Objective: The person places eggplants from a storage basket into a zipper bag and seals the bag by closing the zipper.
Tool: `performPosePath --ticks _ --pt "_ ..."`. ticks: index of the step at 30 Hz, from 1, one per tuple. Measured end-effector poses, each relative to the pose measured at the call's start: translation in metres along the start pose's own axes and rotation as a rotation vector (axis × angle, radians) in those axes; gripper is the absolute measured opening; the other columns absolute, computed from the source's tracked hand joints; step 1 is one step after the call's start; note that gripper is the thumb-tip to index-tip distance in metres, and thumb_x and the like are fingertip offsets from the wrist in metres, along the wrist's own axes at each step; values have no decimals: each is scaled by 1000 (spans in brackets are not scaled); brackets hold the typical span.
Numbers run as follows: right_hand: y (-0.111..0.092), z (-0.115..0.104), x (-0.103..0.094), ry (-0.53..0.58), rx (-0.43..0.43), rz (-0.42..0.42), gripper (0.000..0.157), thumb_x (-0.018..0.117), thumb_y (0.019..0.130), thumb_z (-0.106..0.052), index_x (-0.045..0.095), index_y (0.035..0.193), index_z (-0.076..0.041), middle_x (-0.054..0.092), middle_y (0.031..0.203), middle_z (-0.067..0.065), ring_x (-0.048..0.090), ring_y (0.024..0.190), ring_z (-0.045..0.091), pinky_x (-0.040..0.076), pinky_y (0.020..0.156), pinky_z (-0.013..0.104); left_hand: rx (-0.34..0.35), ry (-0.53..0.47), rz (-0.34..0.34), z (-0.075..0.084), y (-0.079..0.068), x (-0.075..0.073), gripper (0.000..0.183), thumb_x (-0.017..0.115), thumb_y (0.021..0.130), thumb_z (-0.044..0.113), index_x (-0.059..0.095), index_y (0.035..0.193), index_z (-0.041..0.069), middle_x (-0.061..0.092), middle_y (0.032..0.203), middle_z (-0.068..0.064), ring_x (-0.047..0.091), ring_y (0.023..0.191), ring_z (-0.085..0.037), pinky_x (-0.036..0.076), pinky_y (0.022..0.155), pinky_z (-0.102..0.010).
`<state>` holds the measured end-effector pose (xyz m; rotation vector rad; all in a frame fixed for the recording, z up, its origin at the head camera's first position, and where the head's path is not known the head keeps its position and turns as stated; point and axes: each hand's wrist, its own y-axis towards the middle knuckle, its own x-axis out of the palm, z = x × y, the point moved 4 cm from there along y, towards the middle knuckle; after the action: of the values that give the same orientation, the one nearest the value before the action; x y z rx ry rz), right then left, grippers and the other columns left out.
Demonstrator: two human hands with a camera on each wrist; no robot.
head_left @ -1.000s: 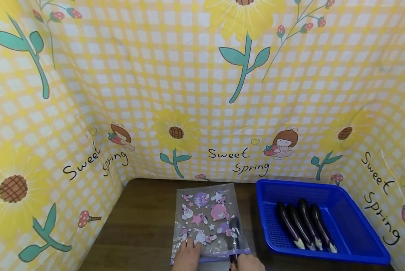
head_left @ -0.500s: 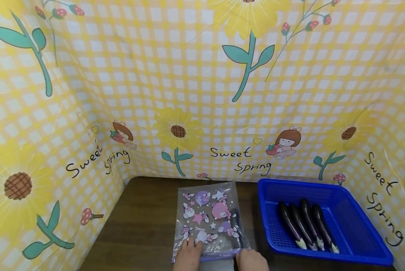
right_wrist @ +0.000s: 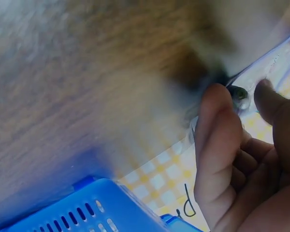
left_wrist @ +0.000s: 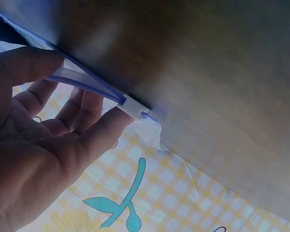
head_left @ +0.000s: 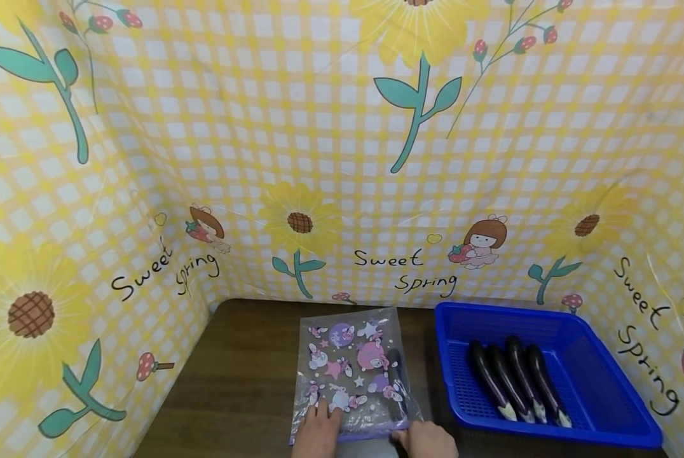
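Note:
A clear zip bag [head_left: 348,362] printed with pink and purple cartoon animals lies flat, its purple-edged mouth towards me. My left hand [head_left: 318,429] holds the left part of that mouth, fingers on top. In the left wrist view the thumb is at the parted zip edge and a white slider [left_wrist: 134,107] sits by a fingertip. Through the bag's right side shows a dark eggplant [head_left: 396,369]. My right hand [head_left: 428,439] is at the mouth's right corner, fingers curled. Its thumb and forefinger stand either side of the eggplant's stem end [right_wrist: 239,96] in the right wrist view.
To the right stands a blue plastic basket [head_left: 611,381] with several eggplants [head_left: 513,381] lying side by side. The brown wooden table [head_left: 233,369] reaches back to a yellow checked cloth [head_left: 342,159] that hangs behind and at both sides.
The eggplant has gone deeper into the bag, and its stem end has slipped out of sight in the head view. My right hand has shifted slightly right. The left hand stays at the mouth.

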<state>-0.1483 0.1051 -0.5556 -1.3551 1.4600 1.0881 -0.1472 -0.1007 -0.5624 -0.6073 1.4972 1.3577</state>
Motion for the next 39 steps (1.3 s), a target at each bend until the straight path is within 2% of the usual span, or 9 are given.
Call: performPosePath --ticks 4,9,17,24,27,30,33,35,39 --pt "-1 0 -2 -10 -22 -4 38 74 71 -43 64 68 -6 60 62 12 58 53 33 44 48 50 -17 -19 -52 -1 0 2 17 62 72 1 52 83 9 43 86 -10 46 75 -28 43 55 -44" --pt "0 1 -4 -12 -31 16 34 74 72 -37 64 68 -6 59 61 12 58 53 34 44 48 50 -27 -26 -81 -1 1 4 17 62 72 1 53 85 9 43 87 -10 46 76 -28 43 55 -44" --pt "4 8 0 4 -35 54 33 75 71 -37 64 67 -5 59 60 12 57 53 33 44 47 50 -25 -33 -96 -1 1 2 20 63 71 1 55 87 9 44 89 -11 46 77 -28 44 57 -44" --pt "0 7 -7 10 -48 15 30 76 71 -35 65 71 -7 59 62 12 58 54 33 44 48 50 -15 -32 -85 -4 -2 8 20 63 70 3 53 86 10 44 90 -11 45 77 -29 44 55 -43" --pt "-1 2 -18 54 -113 25 27 75 72 -34 62 69 -11 59 61 9 58 54 31 43 47 48 -9 -27 -76 -4 -2 8 19 63 70 3 52 85 10 44 90 -11 45 76 -29 44 54 -43" --pt "0 -5 -35 139 -239 13 25 72 75 -35 56 66 -18 54 58 -1 53 51 20 40 46 40 -8 -24 -82 -5 -2 9 19 63 71 3 51 84 10 43 89 -11 44 76 -28 44 53 -43" --pt "3 -10 -56 231 -342 -34 24 69 80 -34 54 65 -23 48 57 -12 45 50 8 36 47 32 -11 -25 -89 -5 -1 10 18 62 71 3 52 85 10 43 89 -11 44 76 -28 44 54 -43" --pt "6 -10 -71 276 -371 -63 22 67 83 -35 56 68 -23 46 58 -16 42 51 3 35 47 28 -11 -23 -82 -5 0 10 18 62 71 3 52 85 10 44 89 -11 45 76 -28 45 54 -43" --pt "16 -6 -101 278 -375 -19 19 67 84 -32 58 71 -22 47 59 -17 42 51 1 36 48 26 -12 -18 -63 -4 0 9 17 61 71 3 52 84 10 44 89 -11 45 76 -28 45 55 -43"
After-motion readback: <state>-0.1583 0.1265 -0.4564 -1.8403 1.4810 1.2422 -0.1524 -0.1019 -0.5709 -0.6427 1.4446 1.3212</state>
